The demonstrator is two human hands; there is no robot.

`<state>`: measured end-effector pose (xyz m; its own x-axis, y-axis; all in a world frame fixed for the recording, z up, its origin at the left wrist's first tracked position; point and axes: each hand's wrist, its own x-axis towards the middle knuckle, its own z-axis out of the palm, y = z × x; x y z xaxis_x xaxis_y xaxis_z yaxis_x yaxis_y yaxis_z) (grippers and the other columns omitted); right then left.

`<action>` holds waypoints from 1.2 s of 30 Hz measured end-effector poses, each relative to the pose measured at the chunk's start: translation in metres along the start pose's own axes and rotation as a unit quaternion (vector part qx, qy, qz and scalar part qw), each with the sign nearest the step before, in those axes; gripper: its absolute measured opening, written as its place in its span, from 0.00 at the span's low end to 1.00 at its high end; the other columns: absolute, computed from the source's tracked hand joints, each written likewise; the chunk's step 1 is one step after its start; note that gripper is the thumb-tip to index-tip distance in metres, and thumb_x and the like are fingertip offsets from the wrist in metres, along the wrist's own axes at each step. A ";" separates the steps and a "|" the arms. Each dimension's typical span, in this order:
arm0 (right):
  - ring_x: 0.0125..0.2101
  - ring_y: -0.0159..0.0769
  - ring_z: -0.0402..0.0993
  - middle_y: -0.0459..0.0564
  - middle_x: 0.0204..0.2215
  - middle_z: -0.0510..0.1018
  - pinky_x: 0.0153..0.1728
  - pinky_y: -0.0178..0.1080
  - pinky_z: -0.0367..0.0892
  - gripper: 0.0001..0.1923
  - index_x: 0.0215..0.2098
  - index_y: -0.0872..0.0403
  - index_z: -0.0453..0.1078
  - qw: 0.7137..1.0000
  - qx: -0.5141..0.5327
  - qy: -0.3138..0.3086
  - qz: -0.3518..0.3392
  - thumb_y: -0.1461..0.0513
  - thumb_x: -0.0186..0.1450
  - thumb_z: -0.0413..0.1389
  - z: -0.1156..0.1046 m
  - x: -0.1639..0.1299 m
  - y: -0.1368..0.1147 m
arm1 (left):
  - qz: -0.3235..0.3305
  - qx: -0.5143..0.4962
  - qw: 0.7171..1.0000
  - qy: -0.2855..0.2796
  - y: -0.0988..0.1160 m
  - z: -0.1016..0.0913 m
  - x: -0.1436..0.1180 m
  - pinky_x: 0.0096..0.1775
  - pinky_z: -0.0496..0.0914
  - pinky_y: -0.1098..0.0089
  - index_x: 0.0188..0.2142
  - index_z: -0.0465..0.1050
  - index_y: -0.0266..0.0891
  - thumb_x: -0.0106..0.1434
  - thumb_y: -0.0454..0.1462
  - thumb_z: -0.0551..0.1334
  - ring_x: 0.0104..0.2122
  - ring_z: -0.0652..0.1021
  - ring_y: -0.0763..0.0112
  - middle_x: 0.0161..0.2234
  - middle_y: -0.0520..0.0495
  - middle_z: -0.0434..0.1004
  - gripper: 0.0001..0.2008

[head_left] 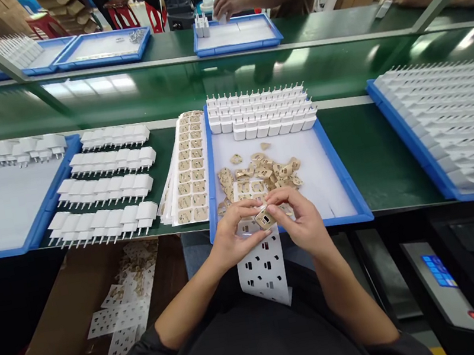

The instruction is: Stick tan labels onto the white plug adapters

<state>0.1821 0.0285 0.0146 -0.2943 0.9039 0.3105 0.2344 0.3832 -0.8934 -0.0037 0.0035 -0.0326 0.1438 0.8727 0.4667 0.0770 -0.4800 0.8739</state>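
My left hand and my right hand meet over the front edge of a blue tray. Between their fingertips is a small charger, its tan face with port openings turned up toward me. Both hands are closed on it, the left from the left side, the right thumb and finger at its right edge. Beneath them a white sheet with dark cut-outs hangs over my lap. Loose tan sticker pieces lie heaped in the tray, behind my hands. White plug chargers stand in rows at its back.
Left of the tray lies a stack of tan sticker sheets, then rows of white chargers. Another tray full of chargers is at right. A cardboard box holds sheet scraps. Across the bench a co-worker's hands are busy.
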 end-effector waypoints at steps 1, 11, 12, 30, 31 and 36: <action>0.46 0.41 0.74 0.50 0.41 0.77 0.47 0.45 0.70 0.02 0.41 0.48 0.71 1.000 -0.023 0.009 -0.017 0.61 0.71 0.56 0.000 0.001 0.000 | -0.001 0.002 1.000 -0.002 0.000 0.000 0.000 0.55 0.73 0.54 0.51 0.72 0.45 0.59 0.36 0.73 0.54 0.78 0.58 0.53 0.40 0.76 0.21; 0.35 0.40 0.75 0.50 0.33 0.76 0.38 0.44 0.72 0.06 0.39 0.49 0.70 0.987 -0.088 0.129 -0.039 0.57 0.72 0.53 -0.012 -0.008 0.015 | -0.060 -0.088 0.994 0.022 0.001 0.000 0.006 0.54 0.76 0.55 0.49 0.71 0.44 0.62 0.38 0.71 0.56 0.77 0.58 0.52 0.40 0.76 0.18; 0.34 0.40 0.74 0.50 0.34 0.76 0.36 0.43 0.72 0.07 0.41 0.50 0.70 0.978 -0.120 0.170 -0.004 0.56 0.72 0.54 -0.015 -0.004 0.020 | -0.069 -0.090 0.993 0.024 0.002 0.001 0.007 0.54 0.76 0.55 0.49 0.71 0.43 0.62 0.38 0.71 0.57 0.77 0.58 0.52 0.40 0.76 0.17; 0.41 0.45 0.76 0.51 0.39 0.82 0.41 0.46 0.66 0.06 0.46 0.51 0.73 0.938 -0.283 -0.111 -0.169 0.62 0.72 0.54 0.019 -0.008 0.032 | -0.237 0.600 0.758 0.095 -0.005 -0.171 0.066 0.48 0.71 0.57 0.48 0.80 0.35 0.67 0.45 0.61 0.45 0.78 0.51 0.43 0.36 0.79 0.18; 0.41 0.45 0.76 0.51 0.39 0.82 0.41 0.46 0.66 0.06 0.45 0.50 0.73 0.938 -0.283 -0.109 -0.169 0.62 0.72 0.54 0.019 -0.008 0.032 | -0.257 0.626 0.732 0.071 -0.011 -0.178 0.069 0.48 0.71 0.56 0.45 0.80 0.34 0.67 0.44 0.60 0.45 0.78 0.49 0.42 0.35 0.79 0.17; 0.40 0.44 0.76 0.51 0.39 0.82 0.41 0.46 0.67 0.07 0.45 0.49 0.74 0.942 -0.270 -0.105 -0.170 0.62 0.72 0.55 0.019 -0.010 0.031 | -0.280 0.654 0.703 0.030 -0.029 -0.185 0.069 0.48 0.71 0.56 0.47 0.78 0.31 0.65 0.45 0.61 0.46 0.77 0.46 0.43 0.32 0.78 0.19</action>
<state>0.1750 0.0274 -0.0219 -0.6014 0.6750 0.4274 0.5133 0.7364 -0.4407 -0.1783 0.0946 -0.0003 -0.3088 0.9409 0.1392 0.9508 0.3018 0.0694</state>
